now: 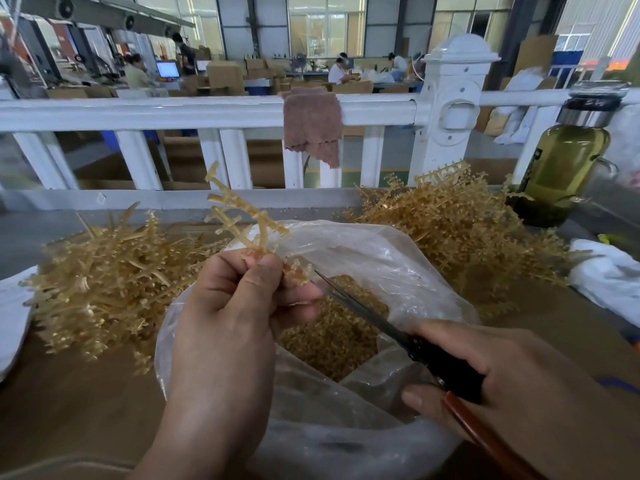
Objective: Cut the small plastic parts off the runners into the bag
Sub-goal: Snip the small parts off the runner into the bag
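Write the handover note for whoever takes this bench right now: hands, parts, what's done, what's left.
Left hand pinches a runner over the open bag.
Right hand grips the scissors, tips at the runner's lower branch.
Done: a layer of cut parts lies in the bag.
Left: finish this runner, then work through the left pile and right pile beside the bag. I cannot tell which pile is already stripped.

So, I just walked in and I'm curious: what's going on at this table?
A person's left hand pinches a plastic runner above the open bag. The right hand holds scissors, tips right beside the runner's lower end. Cut parts already lie in the bag, with heaps of runners on both sides.
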Demonstrator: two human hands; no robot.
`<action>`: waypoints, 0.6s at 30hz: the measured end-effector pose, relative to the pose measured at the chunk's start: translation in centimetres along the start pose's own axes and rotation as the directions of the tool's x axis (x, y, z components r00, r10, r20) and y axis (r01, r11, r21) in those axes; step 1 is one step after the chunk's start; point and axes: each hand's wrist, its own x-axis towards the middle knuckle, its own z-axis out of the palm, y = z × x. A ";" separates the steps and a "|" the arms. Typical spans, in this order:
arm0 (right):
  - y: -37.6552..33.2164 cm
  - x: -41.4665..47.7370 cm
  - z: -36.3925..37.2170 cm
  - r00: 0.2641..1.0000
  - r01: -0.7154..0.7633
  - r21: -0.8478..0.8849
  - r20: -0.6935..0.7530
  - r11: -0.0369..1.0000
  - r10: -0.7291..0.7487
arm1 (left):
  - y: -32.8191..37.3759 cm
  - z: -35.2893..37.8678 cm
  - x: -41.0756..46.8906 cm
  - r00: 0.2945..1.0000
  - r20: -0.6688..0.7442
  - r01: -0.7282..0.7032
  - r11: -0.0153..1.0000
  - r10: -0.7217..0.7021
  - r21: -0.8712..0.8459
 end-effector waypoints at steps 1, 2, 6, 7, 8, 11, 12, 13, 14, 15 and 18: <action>0.0 0.0 0.0 1.000 0.001 -0.009 -0.001 1.000 -0.001 | 0.0 -0.1 0.0 1.000 0.004 -0.004 1.000 0.004 0.013; 0.0 0.0 0.1 1.000 0.002 -0.017 0.000 1.000 -0.002 | -0.1 -0.1 0.0 1.000 0.009 -0.009 1.000 0.009 0.026; -0.1 -0.1 0.1 1.000 0.018 -0.048 0.014 0.999 -0.017 | -0.2 -0.1 -0.1 0.999 0.039 -0.037 0.997 0.034 0.061; -0.1 -0.1 0.1 1.000 0.019 -0.053 0.014 0.998 -0.019 | -0.2 -0.1 -0.1 0.998 0.046 -0.040 0.997 0.037 0.062; -0.2 -0.2 0.1 1.000 0.018 -0.049 0.010 0.999 -0.018 | -0.1 0.0 -0.1 0.998 0.050 -0.039 0.997 0.036 0.065; -0.3 -0.3 -0.2 1.000 0.023 -0.034 -0.002 0.999 -0.023 | -0.2 0.0 -0.1 0.998 0.060 -0.031 0.996 0.027 0.079; -0.3 -0.3 -0.3 1.000 0.030 -0.028 -0.007 0.999 -0.030 | -0.1 0.0 -0.1 0.998 0.064 -0.028 0.996 0.023 0.081; -0.3 -0.3 -0.4 0.999 0.033 -0.022 -0.010 0.999 -0.033 | -0.1 0.0 -0.1 0.998 0.067 -0.025 0.996 0.019 0.080; -0.4 -0.3 -0.5 0.999 0.032 -0.019 -0.012 0.999 -0.033 | -0.1 0.0 0.0 0.997 0.069 -0.022 0.997 0.017 0.077; -0.4 -0.3 -0.5 0.999 0.033 -0.021 -0.014 0.999 -0.033 | -0.1 0.0 0.0 0.997 0.070 -0.018 0.997 0.013 0.073; -0.4 -0.4 -0.6 0.999 0.044 -0.030 -0.020 0.999 -0.045 | -0.1 -0.1 0.0 0.997 0.077 -0.012 0.998 0.007 0.065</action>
